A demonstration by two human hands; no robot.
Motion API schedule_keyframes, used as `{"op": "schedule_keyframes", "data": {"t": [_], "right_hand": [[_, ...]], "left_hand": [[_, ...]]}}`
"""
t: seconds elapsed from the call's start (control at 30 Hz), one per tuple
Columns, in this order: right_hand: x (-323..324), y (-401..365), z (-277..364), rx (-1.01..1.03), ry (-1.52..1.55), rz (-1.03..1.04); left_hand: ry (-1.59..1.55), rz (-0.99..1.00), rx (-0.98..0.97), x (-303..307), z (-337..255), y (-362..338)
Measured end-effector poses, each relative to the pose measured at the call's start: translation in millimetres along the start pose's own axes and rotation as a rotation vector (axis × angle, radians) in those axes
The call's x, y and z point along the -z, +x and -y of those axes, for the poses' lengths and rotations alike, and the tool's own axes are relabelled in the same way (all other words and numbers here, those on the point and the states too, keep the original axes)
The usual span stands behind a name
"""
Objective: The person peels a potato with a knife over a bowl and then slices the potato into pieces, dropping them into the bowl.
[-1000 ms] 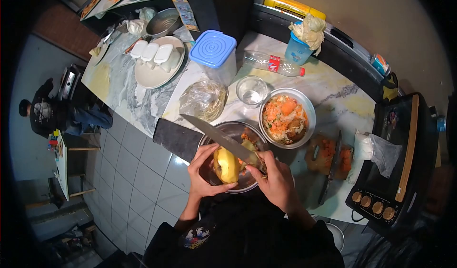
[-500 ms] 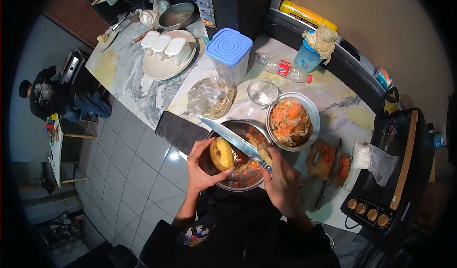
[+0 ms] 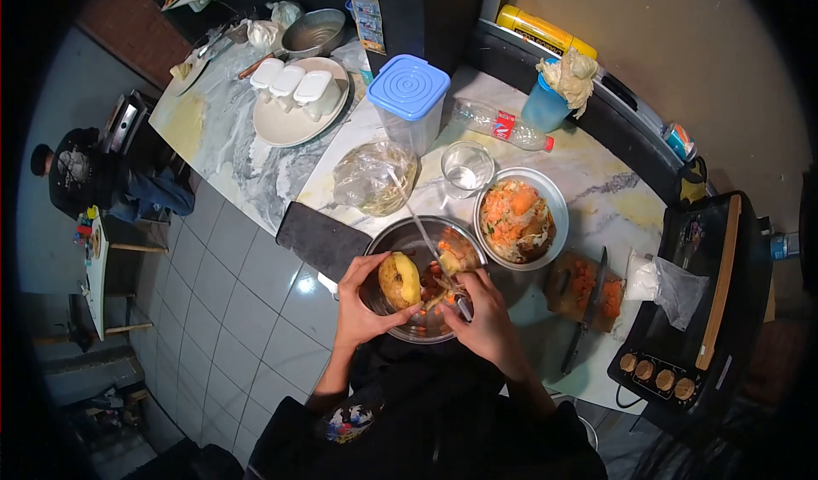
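My left hand [image 3: 362, 310] is closed around a potato [image 3: 400, 281], part brown skin and part bare yellow flesh. My right hand [image 3: 487, 322] grips a knife [image 3: 420, 222] by its handle. The blade points up and to the left, seen nearly edge-on, a little to the right of the potato. Both hands are over a steel bowl [image 3: 426, 335], which contains peelings [image 3: 456, 254] and orange scraps. Close to the bowl's right side stands a pale metal bowl [image 3: 558, 246] with a shredded orange-and-white mix [image 3: 515, 216].
A second knife [image 3: 590, 301] lies across a cutting board [image 3: 558, 284] with orange pieces. Behind the bowls stand a glass [image 3: 467, 169], a clear bag [image 3: 375, 178], a blue-lidded container [image 3: 409, 97] and a plastic bottle [image 3: 503, 124]. An oven [image 3: 682, 310] is at right; another person [image 3: 102, 173] is far left.
The knife has turned from flat to nearly edge-on, its tip shifting right and up, away from the potato. My right hand has moved slightly left. The left hand still holds the potato.
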State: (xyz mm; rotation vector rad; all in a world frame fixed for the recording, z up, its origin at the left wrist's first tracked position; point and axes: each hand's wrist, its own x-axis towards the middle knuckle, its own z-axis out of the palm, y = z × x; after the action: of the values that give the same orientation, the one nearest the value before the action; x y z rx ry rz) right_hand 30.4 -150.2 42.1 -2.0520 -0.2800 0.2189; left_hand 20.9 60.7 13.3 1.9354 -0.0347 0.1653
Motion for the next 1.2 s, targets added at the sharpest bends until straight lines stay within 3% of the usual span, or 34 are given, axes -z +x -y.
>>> {"op": "schedule_keyframes", "data": {"t": [0.33, 0.47, 0.53, 0.63, 0.7, 1.07, 1.13, 1.2], "right_hand": [[9.3, -6.3, 5.7, 0.096, -0.058, 0.013], [13.6, -17.6, 7.3, 0.017, -0.045, 0.090], [13.6, -20.1, 11.5, 0.155, -0.075, 0.066], [11.4, -22.0, 17.5, 0.118, -0.243, 0.113], [7.2, -22.0, 11.3, 0.113, -0.242, 0.110], [3.9, -18.8, 11.3, 0.046, -0.202, 0.115], [6.7, -17.8, 12.1, 0.217, -0.229, 0.079], [6.0, -17.5, 10.7, 0.202, -0.216, 0.097]], "left_hand": [[0.023, 0.034, -0.048, -1.3, -4.3, 4.3], [-0.024, 0.049, -0.029, -2.4, -3.4, 4.0], [-0.046, 0.065, -0.032, -3.3, 1.4, 3.2], [-0.022, 0.055, -0.098, -6.2, 10.5, 0.7], [-0.146, 0.077, -0.002, -7.2, 9.5, -3.2], [-0.144, 0.079, 0.003, -7.9, 5.3, -7.5], [-0.158, 0.066, -0.010, -10.6, 7.4, -8.4], [-0.220, 0.026, -0.055, -13.3, 11.1, -9.2]]}}
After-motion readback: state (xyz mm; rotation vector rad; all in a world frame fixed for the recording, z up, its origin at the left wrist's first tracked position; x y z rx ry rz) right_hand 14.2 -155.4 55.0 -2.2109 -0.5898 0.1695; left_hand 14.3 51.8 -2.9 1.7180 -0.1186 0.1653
